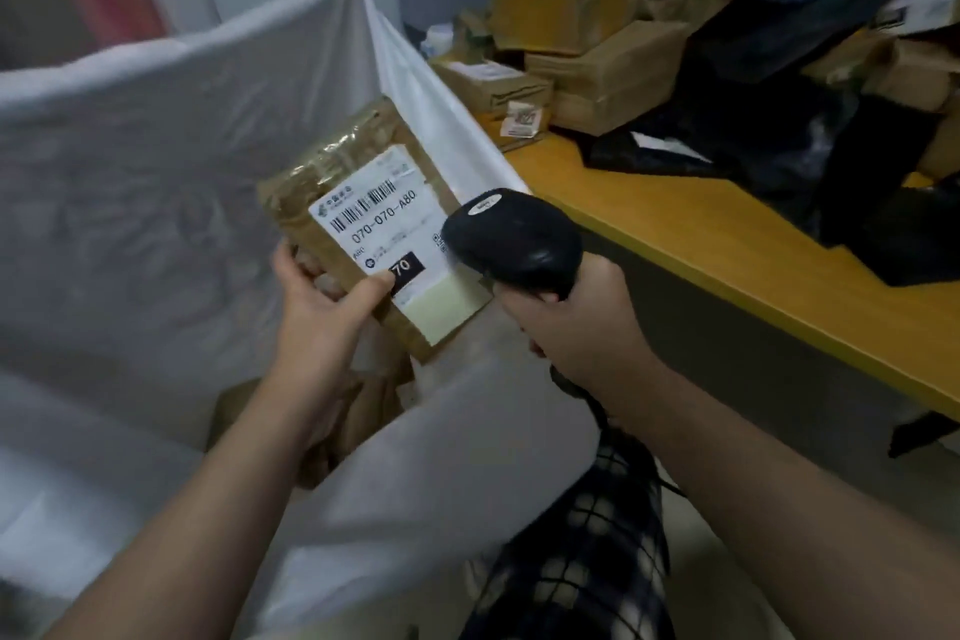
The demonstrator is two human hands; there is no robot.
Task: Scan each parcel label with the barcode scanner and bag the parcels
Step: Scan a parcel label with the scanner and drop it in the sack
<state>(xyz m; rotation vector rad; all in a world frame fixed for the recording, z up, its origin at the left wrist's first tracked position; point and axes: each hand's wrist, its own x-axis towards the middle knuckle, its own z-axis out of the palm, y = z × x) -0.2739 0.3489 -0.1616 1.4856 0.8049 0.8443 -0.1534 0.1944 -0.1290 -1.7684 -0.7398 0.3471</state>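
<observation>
**Scan Step: Parcel Held Over the Bag Mouth**

The left hand grips the parcel at its lower-left corner, with the thumb flat on the label and the fingers curled behind. The parcel hangs above the open mouth of the white bag, label face up and tilted. The right hand is wrapped round the handle of the barcode scanner. The scanner head sits just inside the bag's right edge, over the label's right margin; whether it touches cannot be told. More brown parcels lie inside the bag, below the held one. A pile of parcels rests on the table to the right of the bag.

Probable faults:

- Failed read. The head looks close to the label and aimed at its right side, not at the barcode near the upper edge.
- Dropped parcel. A one-corner grip on glossy tape may let the parcel pivot and fall into the bag unscanned.
- Masked code. The thumb already covers part of the print — sliding upward would reach the barcode.
</observation>
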